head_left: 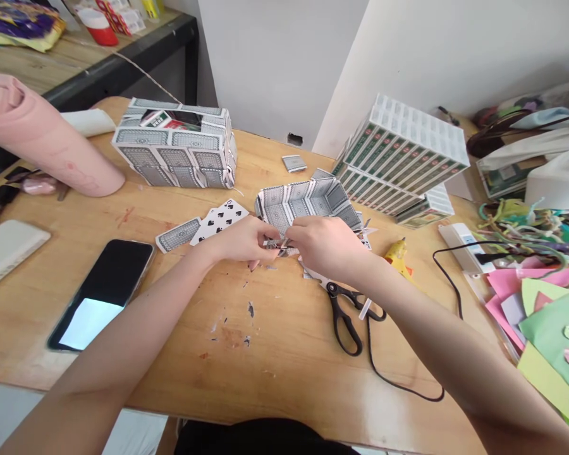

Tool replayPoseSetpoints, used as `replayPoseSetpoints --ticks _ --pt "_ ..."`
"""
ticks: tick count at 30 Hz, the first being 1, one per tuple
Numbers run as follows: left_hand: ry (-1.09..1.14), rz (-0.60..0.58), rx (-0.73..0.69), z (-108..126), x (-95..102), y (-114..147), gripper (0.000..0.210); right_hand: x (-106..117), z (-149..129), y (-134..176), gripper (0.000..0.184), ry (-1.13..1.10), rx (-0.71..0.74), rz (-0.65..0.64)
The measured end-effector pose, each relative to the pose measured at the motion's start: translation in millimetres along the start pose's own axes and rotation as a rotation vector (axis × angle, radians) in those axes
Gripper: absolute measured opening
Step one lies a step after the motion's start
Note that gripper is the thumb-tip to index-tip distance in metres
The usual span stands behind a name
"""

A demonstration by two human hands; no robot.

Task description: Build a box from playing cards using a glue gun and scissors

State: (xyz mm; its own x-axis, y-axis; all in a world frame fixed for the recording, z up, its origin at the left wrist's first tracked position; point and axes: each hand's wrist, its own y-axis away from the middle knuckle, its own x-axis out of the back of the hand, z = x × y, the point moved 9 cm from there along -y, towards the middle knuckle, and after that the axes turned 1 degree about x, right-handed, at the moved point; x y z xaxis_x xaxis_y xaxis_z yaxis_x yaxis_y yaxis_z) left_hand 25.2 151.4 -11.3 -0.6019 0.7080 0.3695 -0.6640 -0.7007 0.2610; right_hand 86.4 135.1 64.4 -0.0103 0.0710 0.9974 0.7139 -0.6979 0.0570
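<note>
A small open-topped box (pixel 308 202) made of folded grey-backed playing cards stands in the middle of the table. At its near edge my left hand (pixel 246 240) is closed, thumb and forefinger pinching the rim. My right hand (pixel 329 246) is closed right beside it, its fingertips meeting the left ones around a small piece that I cannot make out. A six of spades (pixel 222 221) and a face-down card (pixel 177 235) lie left of the box. Black-handled scissors (pixel 346 316) lie below my right wrist, partly covered.
Behind stand a larger card-covered box (pixel 175 145) and stacked card packs (pixel 403 151). A yellow glue gun (pixel 397 254) sits by my right forearm, with a black cable (pixel 408 387) looping nearby. A phone (pixel 104 294), pink roll (pixel 47 139) and coloured paper (pixel 557 325) lie around. Scraps dot the wood.
</note>
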Motion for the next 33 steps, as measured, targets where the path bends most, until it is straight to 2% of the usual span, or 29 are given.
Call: replayPoseSetpoints --ticks 12,18,23,29,33 --pt "-0.089 0.029 0.005 -2 2.8 -1 0.012 1 -2 -3 0.02 0.022 0.008 0.04" --pt "-0.019 0.011 0.036 -1 1.9 -1 0.012 2 17 -6 0.019 -0.212 -0.075 0.094" --pt "0.022 -0.03 0.041 -2 0.4 -2 0.016 -2 39 -2 0.012 -0.466 -0.11 0.235" --pt "0.047 -0.02 0.017 -5 1.3 -3 0.031 -9 51 8 0.025 -0.556 -0.194 0.319" --pt "0.055 -0.002 -0.015 -5 1.4 -4 0.034 -8 54 14 0.028 -0.588 -0.243 0.363"
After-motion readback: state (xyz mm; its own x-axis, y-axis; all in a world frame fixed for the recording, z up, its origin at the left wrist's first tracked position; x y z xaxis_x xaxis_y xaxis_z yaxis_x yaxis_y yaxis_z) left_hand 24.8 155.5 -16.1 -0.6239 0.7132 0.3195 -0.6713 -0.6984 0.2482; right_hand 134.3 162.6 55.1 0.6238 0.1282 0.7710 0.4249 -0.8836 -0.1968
